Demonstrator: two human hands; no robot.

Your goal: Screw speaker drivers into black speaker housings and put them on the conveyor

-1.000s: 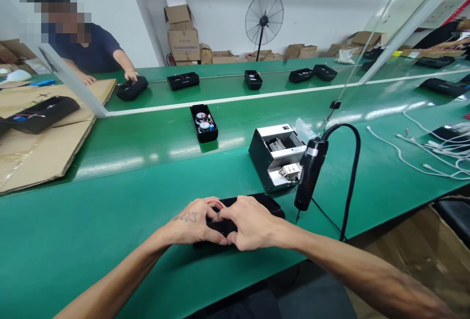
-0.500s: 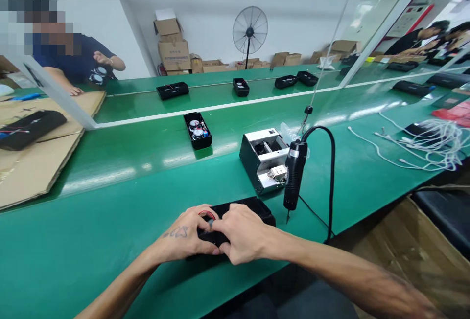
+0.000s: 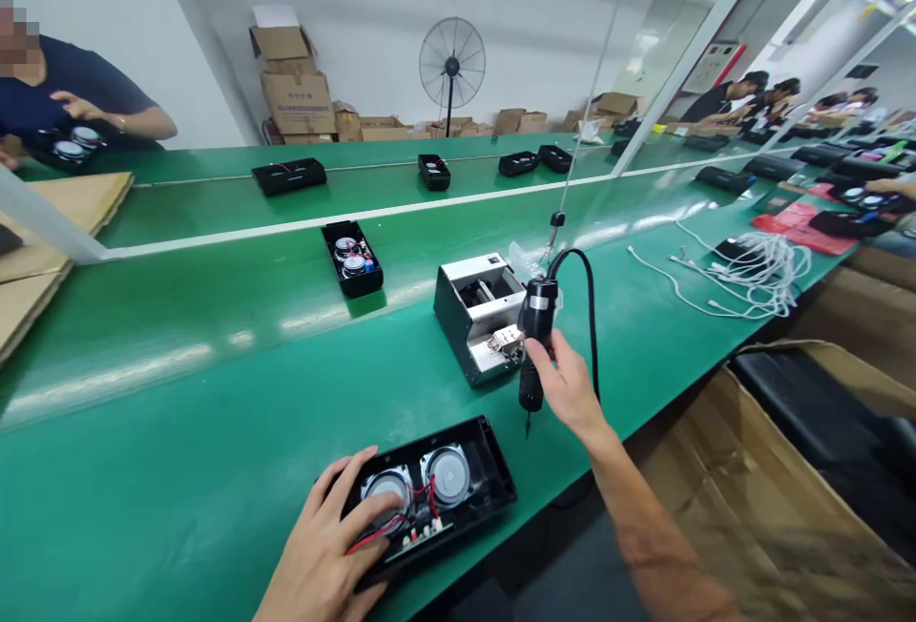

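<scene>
An open black speaker housing [image 3: 472,484] lies near the table's front edge, with two round speaker cones and red and black wires inside. My left hand [image 3: 333,531] rests on its left end, fingers spread over the left cone and the wires. My right hand [image 3: 565,383] reaches up and to the right, its fingers touching the black electric screwdriver [image 3: 533,341] that hangs on a cord. Whether the fingers are closed around the screwdriver is unclear. A grey screw feeder box [image 3: 476,312] stands just behind the screwdriver.
Another open speaker housing [image 3: 350,258] lies on the green belt [image 3: 215,317], with more black housings [image 3: 288,176] farther back. White cables [image 3: 744,269] are piled at right. A person in a dark shirt [image 3: 78,102] works at far left. Cardboard [image 3: 43,231] lies left, an open carton [image 3: 787,469] below right.
My hands have parted: the right has left the housing and gone up to the hanging screwdriver, while the left stays on the housing. The inside of the housing now shows. My view has turned right.
</scene>
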